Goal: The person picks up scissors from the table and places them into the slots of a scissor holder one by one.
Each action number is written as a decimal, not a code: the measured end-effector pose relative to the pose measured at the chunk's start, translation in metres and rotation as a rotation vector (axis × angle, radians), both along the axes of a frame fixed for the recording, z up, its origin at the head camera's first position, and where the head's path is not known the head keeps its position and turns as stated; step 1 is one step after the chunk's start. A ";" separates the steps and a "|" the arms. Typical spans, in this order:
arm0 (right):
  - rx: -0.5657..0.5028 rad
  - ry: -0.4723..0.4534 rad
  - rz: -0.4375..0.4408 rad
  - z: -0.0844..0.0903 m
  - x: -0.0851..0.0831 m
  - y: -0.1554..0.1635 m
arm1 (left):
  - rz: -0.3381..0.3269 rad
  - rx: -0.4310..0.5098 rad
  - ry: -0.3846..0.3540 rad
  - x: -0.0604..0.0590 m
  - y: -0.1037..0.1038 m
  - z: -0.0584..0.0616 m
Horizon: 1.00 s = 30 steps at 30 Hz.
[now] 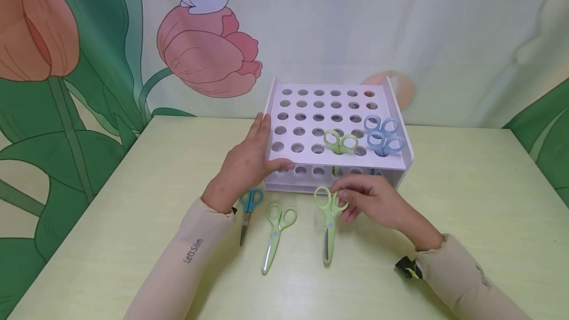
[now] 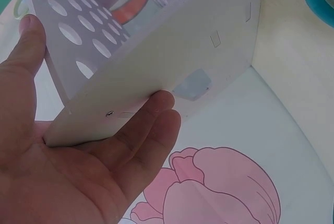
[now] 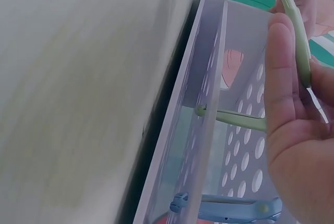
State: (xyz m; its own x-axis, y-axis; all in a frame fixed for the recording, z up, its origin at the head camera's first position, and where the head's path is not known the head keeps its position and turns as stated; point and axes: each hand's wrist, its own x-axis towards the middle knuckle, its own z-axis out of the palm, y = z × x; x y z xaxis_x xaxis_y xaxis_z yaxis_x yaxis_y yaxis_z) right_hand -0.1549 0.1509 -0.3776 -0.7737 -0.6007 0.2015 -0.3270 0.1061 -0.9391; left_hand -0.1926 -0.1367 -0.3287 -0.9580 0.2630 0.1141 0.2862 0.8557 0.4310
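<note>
A white rack (image 1: 311, 112) with rows of round holes stands mid-table. My left hand (image 1: 266, 149) lies flat against its left wall, thumb along the front edge of the top plate; the left wrist view shows straight fingers (image 2: 156, 119) on the side panel (image 2: 182, 46). My right hand (image 1: 344, 195) pinches the handle ring of green scissors (image 1: 328, 233) that lie on the table before the rack; the right wrist view shows the green handle (image 3: 298, 36) between thumb and fingers. One green pair (image 1: 340, 142) and two blue pairs (image 1: 383, 135) stand in the rack's holes.
Another green pair of scissors (image 1: 276, 233) lies on the pale green table (image 1: 467, 201). Blue scissors (image 1: 249, 206) lie partly under my left wrist. A flower-printed backdrop (image 1: 209, 48) hangs right behind the rack.
</note>
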 end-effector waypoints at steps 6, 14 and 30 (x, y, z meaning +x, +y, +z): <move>0.011 0.050 -0.017 0.007 0.001 0.000 | -0.001 0.011 0.007 -0.001 0.001 0.001; -0.043 0.072 -0.117 0.035 0.008 0.001 | -0.012 0.019 0.022 0.001 0.000 0.000; -0.370 0.170 -0.398 0.110 0.001 0.015 | 0.016 -0.046 0.128 0.004 0.001 -0.003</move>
State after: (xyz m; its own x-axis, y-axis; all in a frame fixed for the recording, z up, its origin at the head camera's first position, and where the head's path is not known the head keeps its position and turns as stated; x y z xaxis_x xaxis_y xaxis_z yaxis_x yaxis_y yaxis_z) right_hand -0.1540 0.1660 -0.2673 -0.8644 -0.1352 0.4844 -0.4788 -0.0735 -0.8749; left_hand -0.1883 -0.1361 -0.3320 -0.9405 0.2555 0.2241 0.3226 0.8787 0.3519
